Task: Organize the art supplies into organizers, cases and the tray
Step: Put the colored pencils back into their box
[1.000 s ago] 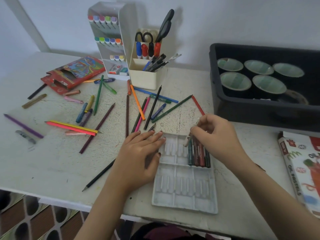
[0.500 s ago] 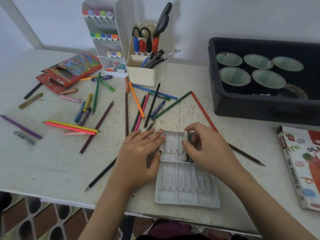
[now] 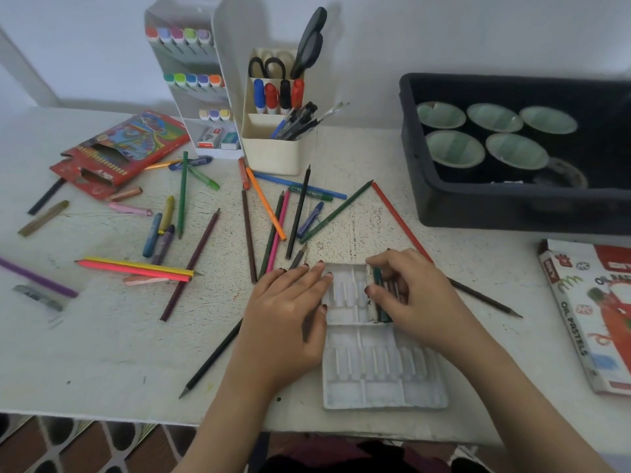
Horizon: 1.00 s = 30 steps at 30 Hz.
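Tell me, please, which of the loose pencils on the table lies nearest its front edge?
The black pencil, slanting out from under the left hand, tip toward that edge; all other pencils lie farther back.

Surface: white, scuffed, speckled.
- Upper centre: white marker organizer; cream pen holder just beside it.
- Upper right: black tray.
- Upper left: red pencil box, lying flat, flap open.
- Right edge: oil pastels box, flat.
- Lower centre: white moulded pastel tray.
- Centre: loose coloured pencils, fanned and crossing.
- Left: crayons; yellow pencil and pink pencil side by side; purple pencil; grey crayon.
- Lower centre-left: black pencil.
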Tool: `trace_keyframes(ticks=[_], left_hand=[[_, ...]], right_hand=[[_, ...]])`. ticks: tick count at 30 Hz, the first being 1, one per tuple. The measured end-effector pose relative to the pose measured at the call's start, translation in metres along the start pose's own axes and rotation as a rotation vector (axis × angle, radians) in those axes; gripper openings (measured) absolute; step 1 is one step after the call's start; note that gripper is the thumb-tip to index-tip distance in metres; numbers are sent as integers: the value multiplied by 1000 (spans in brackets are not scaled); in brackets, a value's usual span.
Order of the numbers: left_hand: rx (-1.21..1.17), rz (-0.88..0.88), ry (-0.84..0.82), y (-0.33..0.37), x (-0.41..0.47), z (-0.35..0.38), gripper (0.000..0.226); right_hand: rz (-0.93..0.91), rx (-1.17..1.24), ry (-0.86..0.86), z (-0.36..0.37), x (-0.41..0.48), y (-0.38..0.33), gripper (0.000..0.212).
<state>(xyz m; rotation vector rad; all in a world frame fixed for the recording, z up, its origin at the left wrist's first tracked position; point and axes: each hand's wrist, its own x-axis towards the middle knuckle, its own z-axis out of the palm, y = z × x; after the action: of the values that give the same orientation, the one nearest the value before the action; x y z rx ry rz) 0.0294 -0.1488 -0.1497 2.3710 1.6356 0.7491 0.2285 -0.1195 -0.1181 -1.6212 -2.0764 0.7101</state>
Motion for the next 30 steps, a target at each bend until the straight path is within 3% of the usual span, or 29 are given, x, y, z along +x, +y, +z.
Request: trace_keyframes(ticks=[19, 30], left_hand=[[-115, 14, -47, -1, 2, -3, 49], [-177, 12, -54, -4, 4, -3, 48]], right_hand=[[38, -36, 68, 10, -4, 1, 32], [95, -31, -2, 0, 6, -4, 21]])
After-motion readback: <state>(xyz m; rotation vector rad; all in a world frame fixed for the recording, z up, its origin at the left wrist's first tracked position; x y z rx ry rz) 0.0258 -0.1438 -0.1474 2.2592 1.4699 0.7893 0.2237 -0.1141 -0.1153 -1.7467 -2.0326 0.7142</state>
